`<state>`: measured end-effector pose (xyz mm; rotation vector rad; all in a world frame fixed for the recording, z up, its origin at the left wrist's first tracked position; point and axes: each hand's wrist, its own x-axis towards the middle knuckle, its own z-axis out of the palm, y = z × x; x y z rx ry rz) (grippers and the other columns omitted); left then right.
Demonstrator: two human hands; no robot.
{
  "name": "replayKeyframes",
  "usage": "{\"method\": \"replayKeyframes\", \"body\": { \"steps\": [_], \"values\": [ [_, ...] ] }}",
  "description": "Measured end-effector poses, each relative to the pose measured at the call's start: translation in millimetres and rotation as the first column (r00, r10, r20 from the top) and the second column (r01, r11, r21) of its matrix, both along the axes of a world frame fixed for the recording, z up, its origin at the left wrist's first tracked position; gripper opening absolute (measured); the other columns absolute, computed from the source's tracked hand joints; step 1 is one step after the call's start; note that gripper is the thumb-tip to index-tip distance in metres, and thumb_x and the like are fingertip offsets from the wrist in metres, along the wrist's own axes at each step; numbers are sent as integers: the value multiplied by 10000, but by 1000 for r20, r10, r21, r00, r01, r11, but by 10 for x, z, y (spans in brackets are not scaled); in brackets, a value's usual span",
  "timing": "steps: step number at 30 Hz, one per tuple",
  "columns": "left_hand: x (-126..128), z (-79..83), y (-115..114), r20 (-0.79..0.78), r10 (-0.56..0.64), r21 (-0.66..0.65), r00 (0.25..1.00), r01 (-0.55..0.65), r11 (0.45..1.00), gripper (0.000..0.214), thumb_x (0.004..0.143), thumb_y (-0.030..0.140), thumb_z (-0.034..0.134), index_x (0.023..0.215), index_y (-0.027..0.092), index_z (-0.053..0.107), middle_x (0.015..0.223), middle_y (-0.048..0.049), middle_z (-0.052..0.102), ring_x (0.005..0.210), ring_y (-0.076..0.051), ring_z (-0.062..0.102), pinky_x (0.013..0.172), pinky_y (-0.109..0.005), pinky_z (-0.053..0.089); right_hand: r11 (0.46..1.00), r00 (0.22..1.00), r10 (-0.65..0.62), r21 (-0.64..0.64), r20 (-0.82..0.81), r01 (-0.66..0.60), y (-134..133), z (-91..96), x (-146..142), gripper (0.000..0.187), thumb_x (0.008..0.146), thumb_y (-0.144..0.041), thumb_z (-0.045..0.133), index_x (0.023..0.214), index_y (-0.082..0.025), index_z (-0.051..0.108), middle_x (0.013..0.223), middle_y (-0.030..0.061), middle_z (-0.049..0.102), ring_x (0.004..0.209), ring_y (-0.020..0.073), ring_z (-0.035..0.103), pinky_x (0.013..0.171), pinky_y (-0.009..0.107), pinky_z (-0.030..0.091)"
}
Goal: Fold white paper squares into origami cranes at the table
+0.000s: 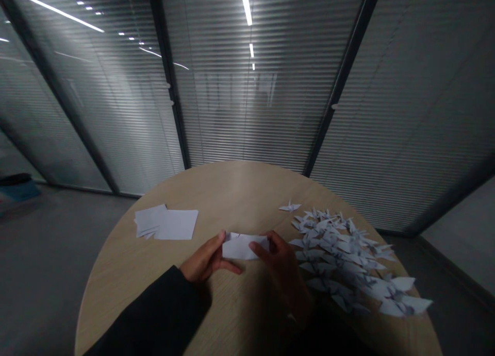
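A folded sheet of white paper (242, 247) is held just above a round wooden table (232, 191), pinched at both ends. My left hand (204, 260) grips its left edge between thumb and fingers. My right hand (281, 266) grips its right edge, the index finger laid across the front of the sheet. A dark sleeve covers my left forearm.
A loose stack of flat white paper squares (167, 223) lies on the table's left. A pile of several folded paper cranes (348, 253) spreads over the right side, one lone crane (290, 207) behind it. Glass walls with blinds stand beyond the table.
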<state>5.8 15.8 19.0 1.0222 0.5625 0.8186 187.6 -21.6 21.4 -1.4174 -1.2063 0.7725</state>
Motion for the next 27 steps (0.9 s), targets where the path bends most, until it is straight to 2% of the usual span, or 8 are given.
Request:
{"method": "replayKeyframes", "body": {
  "steps": [3,5,7,10,13,16,22,27],
  "values": [
    [-17,14,-46,-41,3,118,999,1,993,542,732,556,746,1101,171,646,1033,-108,638,950,-268,630,706,-388,607,999,1000,-14,47,-3,14,-6,-21,-17,297,645,-475,698,749,-214,602,629,-37,574,578,150,505,528,245,402],
    [-20,29,-70,-39,-17,152,999,23,988,624,676,535,801,1160,201,592,1046,-89,621,927,-255,632,737,-409,596,997,999,-12,71,-33,15,-6,-43,-23,303,651,-451,702,806,-214,592,666,-32,584,594,153,519,534,245,414],
    [-9,45,-81,-40,-20,164,999,26,986,709,606,476,869,1184,222,546,1010,-61,620,866,-222,639,737,-384,580,994,998,-10,107,-68,17,-1,-65,-29,347,654,-423,710,897,-210,584,721,-21,606,619,155,540,550,246,430],
    [25,64,-79,-106,80,195,991,-58,979,731,572,284,916,1182,220,517,853,0,621,735,-154,622,662,-281,535,990,993,6,138,-114,10,3,-76,-42,477,644,-396,727,1045,-200,559,747,-18,622,621,161,565,557,252,442],
    [53,70,-71,-138,167,221,976,-134,966,595,646,249,866,1140,195,540,757,15,614,676,-154,619,614,-283,539,991,987,43,128,-158,-22,-7,-58,-58,547,657,-390,725,1130,-195,532,716,-29,616,611,170,586,554,257,449],
    [67,62,-68,-142,221,255,965,-180,950,470,680,284,836,1065,170,591,749,0,637,656,-169,637,612,-323,575,992,989,37,121,-143,-20,-22,-38,-65,525,667,-388,726,1125,-198,554,731,-19,631,630,176,600,575,264,459],
    [74,49,-63,-156,323,292,933,-269,918,352,658,292,843,932,147,676,729,-6,675,634,-158,638,553,-276,577,995,988,69,84,-135,-58,-29,-32,-65,460,660,-403,710,1059,-198,608,770,-2,640,661,182,604,592,270,475],
    [71,16,-43,-167,334,290,928,-277,916,362,645,317,845,922,141,692,723,0,687,621,-142,640,546,-263,589,999,998,52,-9,-35,-53,-41,21,-53,333,700,-489,666,860,-197,684,712,2,658,618,168,570,562,256,440]
  ]
}}
